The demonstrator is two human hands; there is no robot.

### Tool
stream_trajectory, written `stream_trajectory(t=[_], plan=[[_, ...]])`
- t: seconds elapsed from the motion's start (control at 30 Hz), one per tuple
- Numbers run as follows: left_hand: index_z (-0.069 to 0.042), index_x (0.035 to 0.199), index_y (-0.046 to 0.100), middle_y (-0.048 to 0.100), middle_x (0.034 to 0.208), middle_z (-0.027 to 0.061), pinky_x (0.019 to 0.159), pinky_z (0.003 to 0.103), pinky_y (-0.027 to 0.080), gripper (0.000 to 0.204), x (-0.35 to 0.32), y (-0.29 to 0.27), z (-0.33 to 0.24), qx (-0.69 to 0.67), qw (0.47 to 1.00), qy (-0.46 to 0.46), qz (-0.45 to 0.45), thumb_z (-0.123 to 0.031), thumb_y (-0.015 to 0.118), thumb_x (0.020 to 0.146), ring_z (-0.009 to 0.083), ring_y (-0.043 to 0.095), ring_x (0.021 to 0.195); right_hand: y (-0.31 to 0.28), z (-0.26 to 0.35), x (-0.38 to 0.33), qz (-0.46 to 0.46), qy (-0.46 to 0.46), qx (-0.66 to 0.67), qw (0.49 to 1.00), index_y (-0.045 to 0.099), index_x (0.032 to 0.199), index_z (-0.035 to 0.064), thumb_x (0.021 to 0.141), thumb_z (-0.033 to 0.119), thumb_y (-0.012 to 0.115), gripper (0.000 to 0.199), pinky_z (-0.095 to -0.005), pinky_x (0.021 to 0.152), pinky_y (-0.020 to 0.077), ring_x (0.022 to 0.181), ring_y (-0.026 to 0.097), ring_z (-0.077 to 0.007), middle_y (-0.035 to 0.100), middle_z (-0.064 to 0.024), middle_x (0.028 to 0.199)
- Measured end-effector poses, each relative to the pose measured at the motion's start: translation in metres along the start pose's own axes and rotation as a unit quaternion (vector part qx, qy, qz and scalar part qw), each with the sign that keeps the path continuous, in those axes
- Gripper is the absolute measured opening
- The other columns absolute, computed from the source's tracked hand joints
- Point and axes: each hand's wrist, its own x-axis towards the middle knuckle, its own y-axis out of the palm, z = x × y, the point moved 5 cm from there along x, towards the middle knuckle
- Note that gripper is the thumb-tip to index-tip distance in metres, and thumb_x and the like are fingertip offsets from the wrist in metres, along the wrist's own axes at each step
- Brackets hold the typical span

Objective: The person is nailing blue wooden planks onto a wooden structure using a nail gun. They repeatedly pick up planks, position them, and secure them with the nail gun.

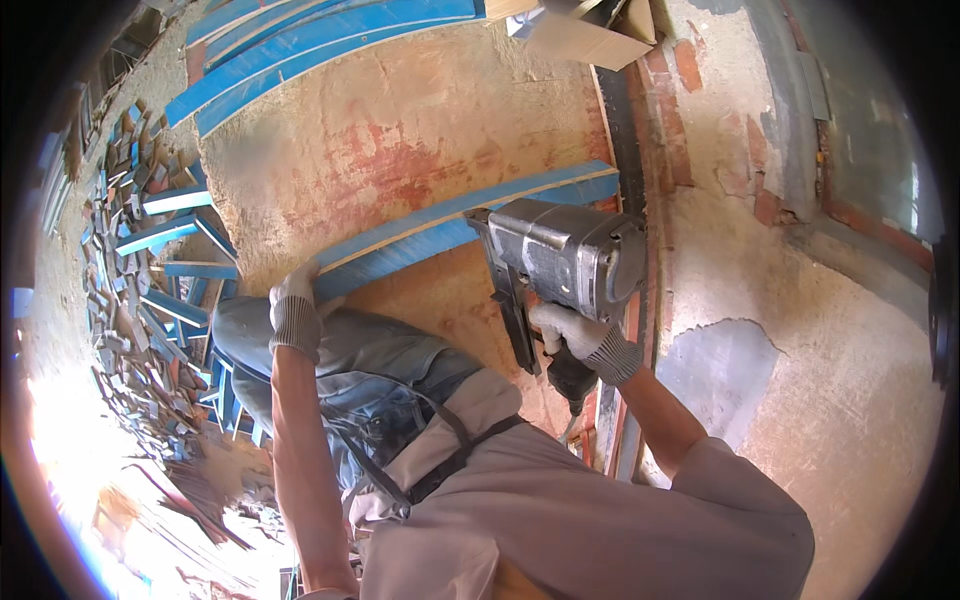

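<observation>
My left hand (pixel 294 304), in a grey knit glove, grips the near end of a long blue-faced wooden strip (pixel 440 229) that lies across a sawdust-covered workbench (pixel 400 120). My right hand (pixel 578 334), also gloved, holds the handle of a grey pneumatic nail gun (pixel 560 262). The gun's nose sits against the strip near its right end. My knee in jeans (pixel 350 350) is under the strip's left end.
More blue strips (pixel 300 45) lie at the bench's far edge. A heap of blue and bare wood offcuts (pixel 150 260) covers the floor at left. A dark metal rail (pixel 630 140) runs along the bench's right side. A cardboard box (pixel 590 30) stands at top.
</observation>
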Motion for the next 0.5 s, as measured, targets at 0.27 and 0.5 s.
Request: stream_trajectory(t=[0.27,0.5], plan=[[0.011,0.124,0.055,0.054,0.12,0.0222,0.072,0.047,0.064,0.049,-0.006,0.001,-0.004,-0.003,0.999,-0.026,-0.027,-0.018,0.07,0.087,0.0348,0.06,0.104,0.013,-0.005,0.004,0.022,0.027,0.063,0.997,0.062,0.072,0.0055,0.094,0.021,0.062,0.026,-0.029,0.047,0.0439,0.044,0.052,-0.01,0.056,-0.0012,0.052],[0.011,0.121,0.057,0.055,0.119,0.0226,0.07,0.045,0.065,0.047,-0.01,0.002,-0.008,0.01,1.0,-0.001,-0.008,-0.018,0.069,0.086,0.0346,0.062,0.101,0.016,-0.008,0.005,0.017,0.021,0.035,0.999,0.062,0.073,0.0054,0.094,0.022,0.063,0.027,-0.028,0.046,0.0431,0.045,0.053,-0.0098,0.056,-0.001,0.053]])
